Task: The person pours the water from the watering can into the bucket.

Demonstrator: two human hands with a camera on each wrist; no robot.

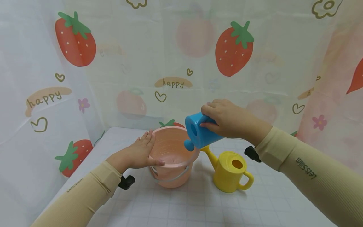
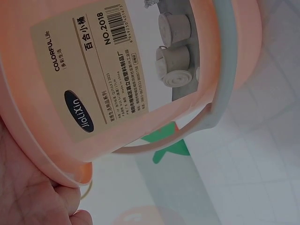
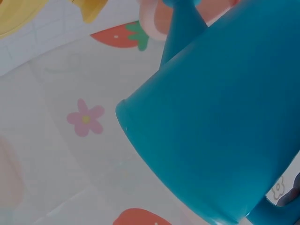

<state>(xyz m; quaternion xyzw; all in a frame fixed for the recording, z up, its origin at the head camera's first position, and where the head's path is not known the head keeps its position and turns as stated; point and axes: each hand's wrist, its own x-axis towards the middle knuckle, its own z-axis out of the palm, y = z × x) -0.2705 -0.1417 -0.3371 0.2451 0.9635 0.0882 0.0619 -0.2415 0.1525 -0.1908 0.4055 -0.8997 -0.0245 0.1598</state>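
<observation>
A pink bucket (image 1: 170, 176) stands upright on the table, its pale handle hanging down at the front. My left hand (image 1: 140, 151) rests on its left rim with straight fingers, the thumb over the near edge. In the left wrist view, the palm (image 2: 23, 187) lies against the rim beside the labelled bucket wall (image 2: 93, 70). My right hand (image 1: 227, 118) grips a blue watering can (image 1: 208, 137) by its handle. The can is tilted over the bucket's right side, its spout pointing down and left. In the right wrist view, the can's body (image 3: 211, 108) hides most of the hand.
A yellow watering can (image 1: 228, 176) stands right of the bucket, its spout towards the bucket's rim. The table (image 1: 198, 208) has a white gridded cover. Behind and at both sides hangs a curtain (image 1: 136, 56) printed with strawberries.
</observation>
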